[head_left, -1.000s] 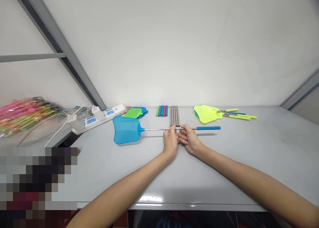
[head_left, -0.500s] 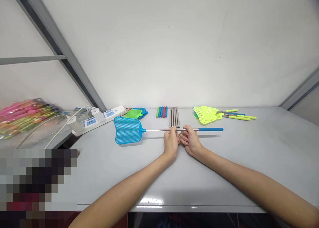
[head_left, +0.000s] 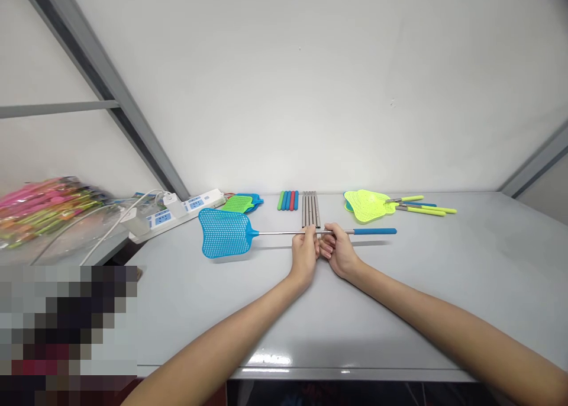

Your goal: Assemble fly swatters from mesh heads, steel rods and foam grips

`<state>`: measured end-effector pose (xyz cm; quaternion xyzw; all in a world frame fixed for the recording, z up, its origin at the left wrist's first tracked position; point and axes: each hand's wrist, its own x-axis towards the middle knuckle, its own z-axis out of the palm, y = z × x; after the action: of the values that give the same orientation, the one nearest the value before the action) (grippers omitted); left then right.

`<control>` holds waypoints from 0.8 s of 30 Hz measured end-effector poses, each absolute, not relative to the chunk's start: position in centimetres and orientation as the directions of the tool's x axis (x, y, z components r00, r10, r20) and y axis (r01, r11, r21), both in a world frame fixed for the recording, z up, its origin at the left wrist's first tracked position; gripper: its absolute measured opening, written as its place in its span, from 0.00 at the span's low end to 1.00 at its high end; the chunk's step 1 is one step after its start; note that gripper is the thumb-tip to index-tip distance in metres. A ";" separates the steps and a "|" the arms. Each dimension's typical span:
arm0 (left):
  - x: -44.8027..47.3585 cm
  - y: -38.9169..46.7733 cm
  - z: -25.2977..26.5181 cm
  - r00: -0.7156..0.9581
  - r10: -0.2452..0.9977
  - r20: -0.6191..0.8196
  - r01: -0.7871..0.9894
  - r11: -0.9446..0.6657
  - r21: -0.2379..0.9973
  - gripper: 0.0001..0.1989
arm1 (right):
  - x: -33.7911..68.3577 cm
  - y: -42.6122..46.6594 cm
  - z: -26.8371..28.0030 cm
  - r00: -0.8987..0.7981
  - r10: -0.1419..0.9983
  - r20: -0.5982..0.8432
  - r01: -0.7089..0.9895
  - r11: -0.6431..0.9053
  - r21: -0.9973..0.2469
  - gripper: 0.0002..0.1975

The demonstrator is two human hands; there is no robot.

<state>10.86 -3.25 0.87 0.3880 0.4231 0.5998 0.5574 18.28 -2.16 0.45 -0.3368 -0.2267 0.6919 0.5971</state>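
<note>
A blue fly swatter [head_left: 227, 233] lies crosswise just above the table, its perforated head to the left and its blue grip to the right. My left hand [head_left: 305, 253] pinches the thin metal shaft near the middle. Close beside it, my right hand [head_left: 339, 251] is closed on the same shaft, a little left of the blue grip. Beyond my hands, a row of metal tubes [head_left: 310, 209] rests on the table. To their left are several short coloured grips [head_left: 288, 200] in green, blue and red.
Yellow-green swatters [head_left: 370, 206] lie piled at the back right. Green and blue swatter heads [head_left: 239, 203] sit at the back left, near a white power strip [head_left: 177, 215] with plugs and cables. Bagged colourful items [head_left: 48, 208] are at far left. A wall stands behind the table [head_left: 444, 258].
The swatter has shifted slightly to the left, its head moving most. Both hands keep their hold on the shaft, almost in the same place.
</note>
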 end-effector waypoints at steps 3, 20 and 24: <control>10.8 -3.3 0.9 -0.075 0.997 -0.017 -0.342 -0.010 0.940 0.16 | 18.3 -2.1 0.4 -0.075 0.978 -0.196 -0.660 -0.196 -0.725 0.20; 10.7 -3.3 1.0 -0.028 1.000 -0.013 -0.339 0.002 0.941 0.17 | 18.2 -2.2 0.4 -0.089 0.982 -0.168 -0.636 -0.186 -0.749 0.22; 10.6 -3.3 1.1 0.025 0.999 0.025 -0.330 -0.015 0.944 0.18 | 18.2 -2.2 0.5 -0.087 0.983 -0.159 -0.635 -0.178 -0.752 0.22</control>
<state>10.61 -3.26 1.09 0.4217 0.3968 0.5743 0.5786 18.23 -2.25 0.48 -0.3358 -0.2596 0.6901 0.5862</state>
